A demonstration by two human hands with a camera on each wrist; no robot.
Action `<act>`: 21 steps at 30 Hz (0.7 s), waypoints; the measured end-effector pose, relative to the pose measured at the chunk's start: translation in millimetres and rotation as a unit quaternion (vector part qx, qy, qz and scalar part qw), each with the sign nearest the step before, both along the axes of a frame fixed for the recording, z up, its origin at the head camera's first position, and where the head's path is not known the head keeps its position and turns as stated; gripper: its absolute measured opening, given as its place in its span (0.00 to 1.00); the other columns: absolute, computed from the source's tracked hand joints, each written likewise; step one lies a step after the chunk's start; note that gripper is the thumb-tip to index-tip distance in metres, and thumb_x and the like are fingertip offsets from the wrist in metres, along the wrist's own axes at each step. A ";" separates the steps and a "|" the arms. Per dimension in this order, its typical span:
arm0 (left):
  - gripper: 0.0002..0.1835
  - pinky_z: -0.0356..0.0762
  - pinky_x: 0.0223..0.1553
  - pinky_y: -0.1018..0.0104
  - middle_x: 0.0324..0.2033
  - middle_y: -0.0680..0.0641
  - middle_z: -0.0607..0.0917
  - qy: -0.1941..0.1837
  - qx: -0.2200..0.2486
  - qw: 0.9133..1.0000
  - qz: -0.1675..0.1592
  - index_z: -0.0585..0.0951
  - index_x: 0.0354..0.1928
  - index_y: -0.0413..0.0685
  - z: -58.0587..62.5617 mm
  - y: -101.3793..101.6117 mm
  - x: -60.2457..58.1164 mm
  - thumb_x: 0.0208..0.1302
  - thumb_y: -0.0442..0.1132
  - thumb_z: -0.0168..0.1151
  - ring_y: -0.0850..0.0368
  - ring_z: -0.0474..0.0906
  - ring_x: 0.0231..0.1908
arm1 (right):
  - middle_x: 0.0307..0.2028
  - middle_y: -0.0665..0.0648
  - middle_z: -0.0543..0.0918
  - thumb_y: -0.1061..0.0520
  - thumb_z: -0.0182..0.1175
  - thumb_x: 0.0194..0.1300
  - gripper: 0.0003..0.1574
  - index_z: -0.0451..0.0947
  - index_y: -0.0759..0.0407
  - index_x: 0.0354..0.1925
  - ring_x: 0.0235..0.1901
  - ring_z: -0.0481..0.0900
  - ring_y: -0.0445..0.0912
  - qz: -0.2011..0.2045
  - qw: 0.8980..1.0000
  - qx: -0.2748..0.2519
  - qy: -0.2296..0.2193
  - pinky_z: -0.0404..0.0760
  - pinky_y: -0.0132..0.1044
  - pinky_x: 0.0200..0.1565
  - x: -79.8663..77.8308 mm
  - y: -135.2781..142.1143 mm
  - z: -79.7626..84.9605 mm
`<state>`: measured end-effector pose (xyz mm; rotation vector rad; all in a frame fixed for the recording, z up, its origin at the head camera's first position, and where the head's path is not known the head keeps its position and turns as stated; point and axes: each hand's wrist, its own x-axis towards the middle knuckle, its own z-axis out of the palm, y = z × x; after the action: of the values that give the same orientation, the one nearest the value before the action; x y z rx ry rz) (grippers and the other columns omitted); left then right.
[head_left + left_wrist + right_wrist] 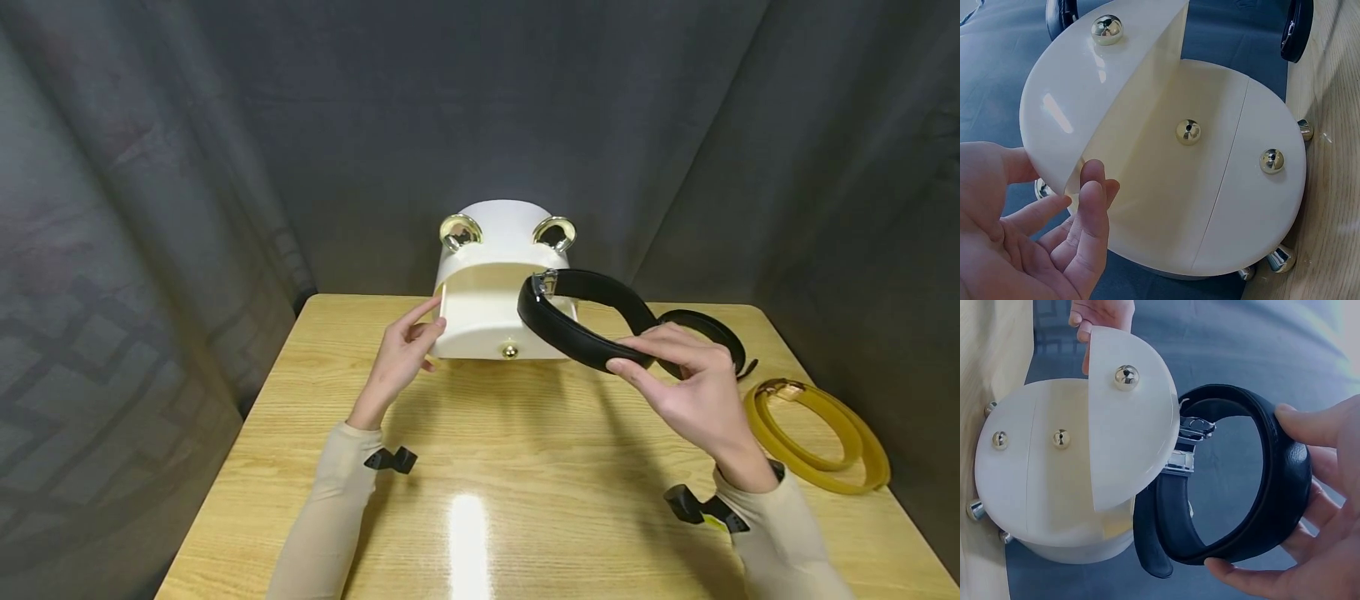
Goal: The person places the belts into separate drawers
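Right hand (pixel 693 387): grip clamped on a coiled black belt (pixel 570 337), raised above the surface (pixel 525 442) near the white container (pixel 510 229). Left hand (pixel 397 360): grip pinching the edge of the container's opened white panel (pixel 476 333), which bears a gold knob (pixel 510 352). A coiled yellow belt (pixel 864 429) lies at right.

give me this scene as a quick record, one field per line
Left hand: holds the edge of the open flap
Right hand: holds a looped black belt
Box: white, with gold knobs, standing on the table
Yellow belt: coiled on the table, on its right side
Backdrop: dark grey curtain
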<state>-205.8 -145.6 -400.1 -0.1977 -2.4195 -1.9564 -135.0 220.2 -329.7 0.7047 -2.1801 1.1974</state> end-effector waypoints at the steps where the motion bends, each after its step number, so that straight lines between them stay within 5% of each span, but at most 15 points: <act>1: 0.28 0.86 0.29 0.66 0.59 0.33 0.87 0.000 -0.001 1.000 -0.001 0.72 0.78 0.57 0.6 0.2 0.3 0.82 0.50 0.58 0.57 0.85 0.40 | 0.34 0.42 0.90 0.76 0.81 0.46 0.23 0.94 0.60 0.41 0.36 0.83 0.34 -0.001 1.000 0.000 -0.005 0.76 0.23 0.33 -0.9 -0.8 0.5; 14: 0.28 0.87 0.30 0.63 0.60 0.33 0.87 -0.003 -0.001 1.000 -0.003 0.72 0.79 0.57 2.2 0.7 2.9 0.81 0.49 0.58 0.57 0.84 0.42 | 0.36 0.41 0.90 0.71 0.79 0.53 0.19 0.94 0.57 0.43 0.31 0.79 0.37 0.013 0.997 -0.017 -0.073 0.67 0.28 0.25 -13.1 -14.2 5.9; 21: 0.28 0.89 0.32 0.57 0.59 0.33 0.87 -0.002 -0.004 1.000 0.002 0.72 0.78 0.57 3.3 -1.1 3.9 0.81 0.49 0.58 0.57 0.85 0.40 | 0.37 0.43 0.90 0.73 0.77 0.55 0.18 0.93 0.61 0.44 0.37 0.85 0.37 0.041 0.995 -0.022 -0.083 0.81 0.23 0.41 -18.1 -21.0 10.9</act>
<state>-201.9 -146.7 -396.8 -0.1899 -2.4297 -1.9467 -153.1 199.2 -318.8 0.7053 -2.2709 1.3871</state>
